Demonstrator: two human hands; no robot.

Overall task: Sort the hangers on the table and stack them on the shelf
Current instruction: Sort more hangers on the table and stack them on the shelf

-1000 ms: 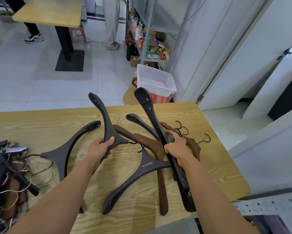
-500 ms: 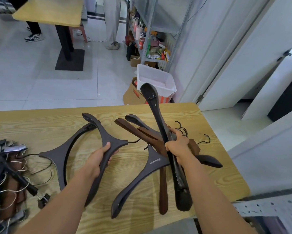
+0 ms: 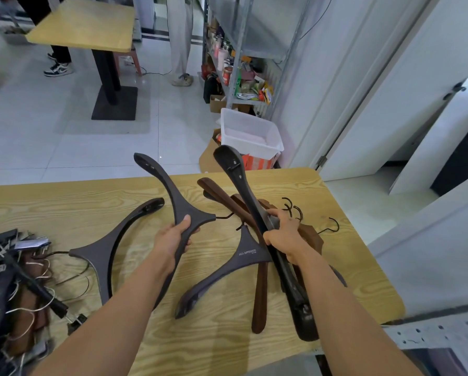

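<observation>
My left hand grips a dark grey hanger at its middle and holds it raised, one arm pointing up and away. My right hand grips a black hanger held upright over a pile of brown hangers on the wooden table. Two more dark grey hangers lie flat: one left of my left hand, one between my forearms. The black wire hooks of the pile stick out behind my right hand.
A tangle of clip hangers and wire fills the table's left end. Beyond the table stand a metal shelf rack with goods, a white plastic bin, another table and two people's legs. A perforated metal rail lies at lower right.
My left hand has lifted its dark grey hanger off the table again, its upper arm swinging up and back. The black hanger in my right hand tilted slightly left.
</observation>
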